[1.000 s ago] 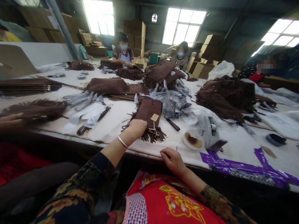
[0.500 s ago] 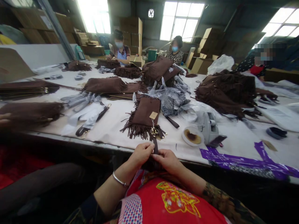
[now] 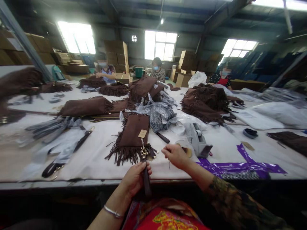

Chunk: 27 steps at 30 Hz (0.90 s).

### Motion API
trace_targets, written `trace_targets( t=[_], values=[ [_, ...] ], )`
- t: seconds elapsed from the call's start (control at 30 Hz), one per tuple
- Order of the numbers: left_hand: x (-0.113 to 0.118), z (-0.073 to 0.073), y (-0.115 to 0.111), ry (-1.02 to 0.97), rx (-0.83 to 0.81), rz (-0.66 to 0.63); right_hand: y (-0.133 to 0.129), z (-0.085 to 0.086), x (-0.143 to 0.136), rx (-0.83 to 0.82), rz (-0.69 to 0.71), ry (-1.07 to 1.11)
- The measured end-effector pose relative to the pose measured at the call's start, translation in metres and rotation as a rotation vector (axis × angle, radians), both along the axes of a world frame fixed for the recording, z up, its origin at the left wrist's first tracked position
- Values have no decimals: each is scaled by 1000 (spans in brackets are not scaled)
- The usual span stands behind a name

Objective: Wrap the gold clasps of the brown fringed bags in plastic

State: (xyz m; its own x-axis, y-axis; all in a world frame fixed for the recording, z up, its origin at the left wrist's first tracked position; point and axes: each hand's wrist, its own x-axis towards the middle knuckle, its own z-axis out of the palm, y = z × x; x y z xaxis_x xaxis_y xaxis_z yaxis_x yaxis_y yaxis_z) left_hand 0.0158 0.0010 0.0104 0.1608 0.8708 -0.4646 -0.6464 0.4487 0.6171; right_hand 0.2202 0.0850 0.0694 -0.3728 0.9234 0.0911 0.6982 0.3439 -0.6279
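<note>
A brown fringed pouch (image 3: pixel 134 131) lies flat near the table's front edge, a tan paper tag (image 3: pixel 142 133) on its face. From its gold-coloured clasp (image 3: pixel 144 152) a dark brown wrist strap (image 3: pixel 146 182) hangs over the edge. My left hand (image 3: pixel 137 175) is closed round this strap just below the clasp. To the right of the pouch's fringe, my right hand (image 3: pixel 176 156) is above the table with its fingers pinched together; whatever they may hold is too small to make out. Behind it are a grey tape dispenser (image 3: pixel 198 140) and a round dish, partly hidden.
Purple tape (image 3: pixel 230 168) runs along the front right edge. Brown fringed pouches (image 3: pixel 206 102) are heaped at the right and back. Wrapped straps (image 3: pixel 64 147) lie at the left. Several co-workers sit across the table; a blurred brown pouch (image 3: pixel 21 81) is at far left.
My right hand has left the strap and moved right and up toward the dispenser. My left hand still holds the strap. The camera view has turned right and tilted up.
</note>
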Motion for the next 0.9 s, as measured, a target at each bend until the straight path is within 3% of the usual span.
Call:
trace_targets(
  t=[0.13, 0.23, 0.33, 0.53, 0.7, 0.9],
  values=[
    [-1, 1, -4, -35, 19, -13, 95, 21, 6, 172, -185, -492],
    [-1, -1, -5, -37, 24, -28, 149, 23, -3, 176, -200, -600],
    [-3, -3, -4, -52, 19, -33, 183, 15, -18, 168, -170, -685],
    [-6, -10, -5, -56, 38, -52, 204, -6, -41, 162, -142, -786],
    [-5, -23, -7, -28, 74, -68, 213, -15, -37, 147, -132, -785],
    [-3, -15, -13, -10, 70, -32, 218, -13, -26, 116, -112, -748]
  ],
)
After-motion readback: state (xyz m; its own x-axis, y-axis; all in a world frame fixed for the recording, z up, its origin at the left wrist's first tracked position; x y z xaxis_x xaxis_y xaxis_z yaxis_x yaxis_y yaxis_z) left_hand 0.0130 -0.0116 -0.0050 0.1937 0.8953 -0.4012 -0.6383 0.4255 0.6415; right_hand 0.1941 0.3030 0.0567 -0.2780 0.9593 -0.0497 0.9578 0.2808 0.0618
